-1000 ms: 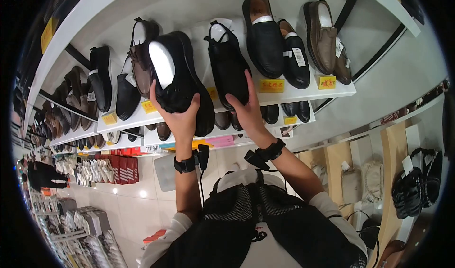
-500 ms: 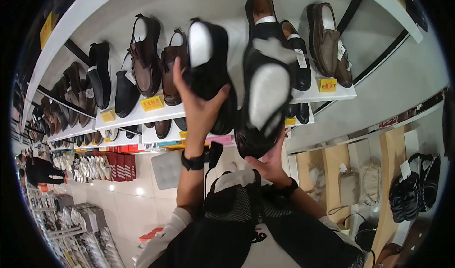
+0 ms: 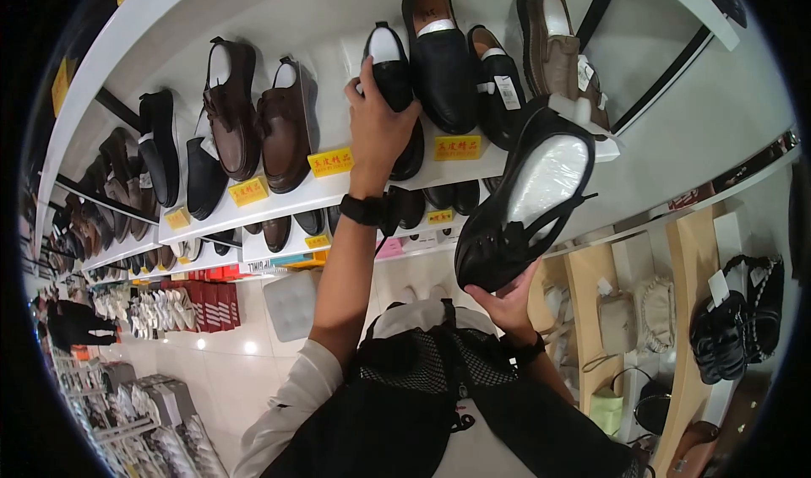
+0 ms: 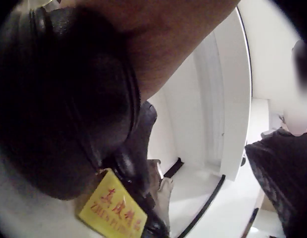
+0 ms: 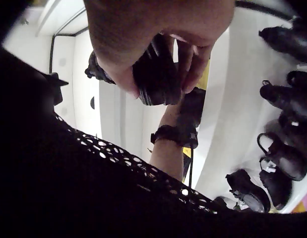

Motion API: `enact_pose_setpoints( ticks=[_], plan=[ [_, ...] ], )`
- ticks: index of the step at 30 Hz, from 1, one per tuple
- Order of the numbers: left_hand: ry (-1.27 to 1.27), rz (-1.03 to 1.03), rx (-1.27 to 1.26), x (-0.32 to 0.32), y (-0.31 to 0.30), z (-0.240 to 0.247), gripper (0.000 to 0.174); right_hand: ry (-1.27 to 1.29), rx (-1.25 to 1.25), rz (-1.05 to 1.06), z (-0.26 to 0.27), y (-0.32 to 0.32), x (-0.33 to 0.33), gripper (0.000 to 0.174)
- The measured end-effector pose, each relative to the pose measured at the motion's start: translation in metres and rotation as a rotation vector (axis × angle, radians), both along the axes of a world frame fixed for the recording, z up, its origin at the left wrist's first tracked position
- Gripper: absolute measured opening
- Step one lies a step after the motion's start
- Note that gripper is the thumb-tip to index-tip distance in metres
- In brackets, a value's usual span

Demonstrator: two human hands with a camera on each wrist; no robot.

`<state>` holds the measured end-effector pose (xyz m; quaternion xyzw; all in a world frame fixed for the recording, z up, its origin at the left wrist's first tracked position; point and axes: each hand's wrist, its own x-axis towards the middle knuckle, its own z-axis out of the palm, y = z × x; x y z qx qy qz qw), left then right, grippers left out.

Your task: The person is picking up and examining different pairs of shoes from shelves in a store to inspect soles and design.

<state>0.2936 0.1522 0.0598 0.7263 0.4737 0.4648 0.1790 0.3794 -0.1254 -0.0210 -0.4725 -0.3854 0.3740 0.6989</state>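
Observation:
On the shelf (image 3: 291, 191), a black slip-on shoe (image 3: 393, 84) with white stuffing stands upright, partly hidden by my left hand (image 3: 382, 132), which grips it across the front with fingers and thumb on opposite sides. The left wrist view shows a dark shoe (image 4: 69, 109) up close beside my skin. My right hand (image 3: 509, 302) holds another black shoe (image 3: 498, 233) by its toe, off the shelf and in front of it, the opening with clear-wrapped white stuffing turned up. In the right wrist view, the thumb and fingers pinch that toe (image 5: 156, 79).
Brown shoes (image 3: 283, 132) stand to the left, and a larger black shoe (image 3: 443, 77) and taupe loafer (image 3: 553, 56) to the right. Yellow price cards (image 3: 457, 147) line the shelf edge. Handbags (image 3: 621, 317) hang at the right; a grey stool (image 3: 291, 303) sits below.
My right hand took a black shoe off the shelf and swung it right, away from the rack. My left hand carried its black shoe rightward to beside the larger black shoe.

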Motion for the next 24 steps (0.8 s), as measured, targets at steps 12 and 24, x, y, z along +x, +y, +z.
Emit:
enact_pose_setpoints(
  ticks=[12, 24],
  plan=[
    [-0.361, -0.397, -0.021, -0.045, -0.075, 0.034, 0.072, 0.029, 0.096, 0.084, 0.018, 0.033, -0.013, 0.102],
    [-0.491, -0.644, -0.66, -0.118, -0.121, -0.013, 0.103, -0.123, 0.105, 0.308, 0.034, 0.062, 0.022, 0.096]
  ],
)
